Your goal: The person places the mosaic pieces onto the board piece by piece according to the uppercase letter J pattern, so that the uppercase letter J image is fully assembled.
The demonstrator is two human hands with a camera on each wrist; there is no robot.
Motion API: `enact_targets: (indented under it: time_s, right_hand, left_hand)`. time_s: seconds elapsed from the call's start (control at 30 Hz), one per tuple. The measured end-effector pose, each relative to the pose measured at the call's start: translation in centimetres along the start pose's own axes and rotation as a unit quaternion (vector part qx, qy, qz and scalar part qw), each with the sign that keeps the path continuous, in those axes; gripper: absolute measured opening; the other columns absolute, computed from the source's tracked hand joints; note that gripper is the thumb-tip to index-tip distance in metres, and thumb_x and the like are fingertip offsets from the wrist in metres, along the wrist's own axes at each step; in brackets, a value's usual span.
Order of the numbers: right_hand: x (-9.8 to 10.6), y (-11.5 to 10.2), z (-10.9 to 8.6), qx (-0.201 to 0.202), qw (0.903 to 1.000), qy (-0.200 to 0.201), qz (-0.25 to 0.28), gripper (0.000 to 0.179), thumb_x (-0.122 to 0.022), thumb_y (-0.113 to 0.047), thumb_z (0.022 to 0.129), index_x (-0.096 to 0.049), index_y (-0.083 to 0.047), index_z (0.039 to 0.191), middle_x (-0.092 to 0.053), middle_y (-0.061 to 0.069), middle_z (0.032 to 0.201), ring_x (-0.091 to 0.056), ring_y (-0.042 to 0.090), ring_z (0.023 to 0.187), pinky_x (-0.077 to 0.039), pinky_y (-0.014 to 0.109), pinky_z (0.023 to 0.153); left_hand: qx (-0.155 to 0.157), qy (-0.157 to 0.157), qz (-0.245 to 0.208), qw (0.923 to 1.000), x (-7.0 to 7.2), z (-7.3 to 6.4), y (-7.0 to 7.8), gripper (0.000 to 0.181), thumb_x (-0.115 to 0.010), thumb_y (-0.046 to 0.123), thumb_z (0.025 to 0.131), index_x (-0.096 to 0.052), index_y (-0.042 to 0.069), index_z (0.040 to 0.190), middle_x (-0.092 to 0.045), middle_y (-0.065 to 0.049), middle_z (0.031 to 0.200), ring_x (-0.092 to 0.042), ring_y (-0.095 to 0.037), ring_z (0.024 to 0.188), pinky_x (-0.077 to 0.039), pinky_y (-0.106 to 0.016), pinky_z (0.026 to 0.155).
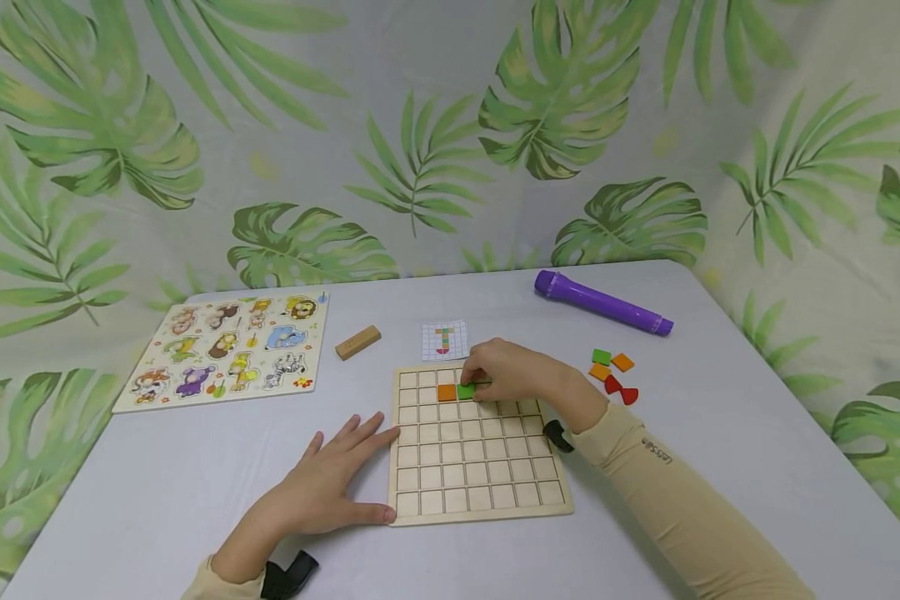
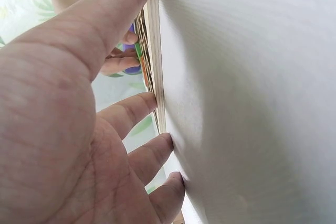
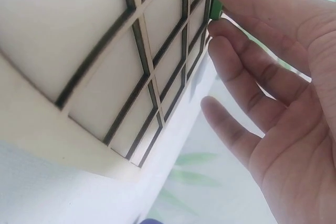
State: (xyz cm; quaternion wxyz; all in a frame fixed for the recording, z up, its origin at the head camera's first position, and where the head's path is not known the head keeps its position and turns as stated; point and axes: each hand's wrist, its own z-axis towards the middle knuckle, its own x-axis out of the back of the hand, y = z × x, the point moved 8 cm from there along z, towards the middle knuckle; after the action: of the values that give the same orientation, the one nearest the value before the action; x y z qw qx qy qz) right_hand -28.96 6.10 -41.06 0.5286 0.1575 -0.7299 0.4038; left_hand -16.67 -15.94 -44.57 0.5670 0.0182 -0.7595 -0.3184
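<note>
A wooden grid board (image 1: pixel 457 477) lies flat on the white table. In its upper part an orange square tile (image 1: pixel 447 392) sits in one cell. Just right of that is a green square tile (image 1: pixel 465 391), pinched between the thumb and fingertips of my right hand (image 1: pixel 513 371). The right wrist view shows this green tile (image 3: pixel 216 8) edge-on at the board's surface. My left hand (image 1: pixel 322 487) rests with fingers spread at the board's left side, its thumb and a fingertip touching the edge. From the left wrist, the board's edge (image 2: pixel 157 51) meets these fingertips.
Behind the board lies a patterned card (image 1: pixel 457 337), with a wooden block (image 1: pixel 358 342) to its left. An animal puzzle (image 1: pixel 251 342) lies farther left. A purple microphone (image 1: pixel 603 305) is at back right, near loose green (image 1: pixel 602 357), orange (image 1: pixel 622 362) and red pieces (image 1: pixel 629 396).
</note>
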Motion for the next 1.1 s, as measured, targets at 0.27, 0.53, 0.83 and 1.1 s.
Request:
enact_targets:
  time_s: [0.27,0.53,0.83,1.1]
  right_hand:
    - [-0.02,-0.03,0.03,-0.006,1.0,-0.001,0.003,0.014,-0.083,-0.011,0.094,-0.081,-0.008,0.108,-0.075,0.002,0.104,-0.064,0.013,0.09,-0.055,0.027,0.086]
    - [0.13,-0.03,0.06,-0.009,1.0,-0.002,0.002,0.01,-0.084,-0.012,0.094,-0.08,-0.01,0.103,-0.075,0.001,0.103,-0.06,0.01,0.088,-0.054,0.026,0.084]
    - [0.05,0.1,0.06,-0.01,0.9999,-0.007,0.011,0.009,-0.084,-0.019,0.095,-0.081,-0.012,0.1,-0.074,-0.002,0.1,-0.057,0.008,0.085,-0.055,0.027,0.084]
    - [0.33,0.39,-0.43,-0.007,0.9999,-0.005,-0.007,0.012,-0.08,-0.017,0.098,-0.082,-0.012,0.108,-0.072,-0.003,0.097,-0.058,0.008,0.085,-0.054,0.029,0.083]
  left_hand:
    - [-0.001,0.003,0.003,1.0,0.0,0.01,-0.03,0.102,-0.085,0.067,0.081,-0.043,0.03,0.166,-0.03,-0.006,0.179,-0.022,-0.045,0.166,-0.012,-0.086,0.121]
    - [0.0,0.003,0.005,1.0,0.06,0.01,0.04,0.103,-0.085,0.068,0.08,-0.043,0.029,0.166,-0.029,-0.006,0.179,-0.022,-0.045,0.166,-0.011,-0.086,0.121]
    - [-0.002,0.003,0.003,1.0,0.11,0.04,0.21,0.103,-0.085,0.067,0.08,-0.043,0.028,0.166,-0.03,-0.008,0.178,-0.022,-0.046,0.165,-0.011,-0.086,0.121]
    - [-0.003,0.001,0.0,1.0,0.14,-0.06,0.27,0.103,-0.086,0.066,0.08,-0.043,0.028,0.166,-0.03,-0.008,0.178,-0.022,-0.046,0.165,-0.011,-0.087,0.121]
